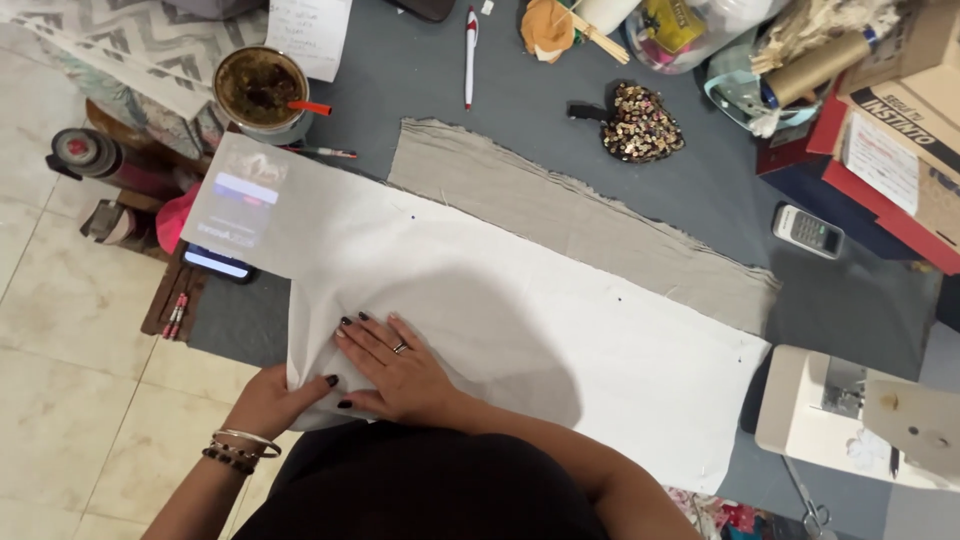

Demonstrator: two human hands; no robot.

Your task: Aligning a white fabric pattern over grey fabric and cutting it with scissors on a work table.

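Head view: left hand (pixel 268 400) grip pinching white fabric (pixel 520 330) edge; right hand (pixel 395 365) flat, released; red box (pixel 880 190) top right.

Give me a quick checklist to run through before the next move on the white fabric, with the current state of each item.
1. Right hand flat on the white fabric: ok, palm down with fingers spread near the left end.
2. Left hand gripping the fabric's near left edge: ok, fingers curl over the edge.
3. White fabric lying smooth: not ok, there are folds under and around the hands.
4. Grey fabric underneath lined up: cannot tell, only its frayed far strip shows.
5. Phone clear of the cloth: not ok, the white fabric partly covers it.
6. Sewing machine clear of the cloth: ok, it stands just off the right end.
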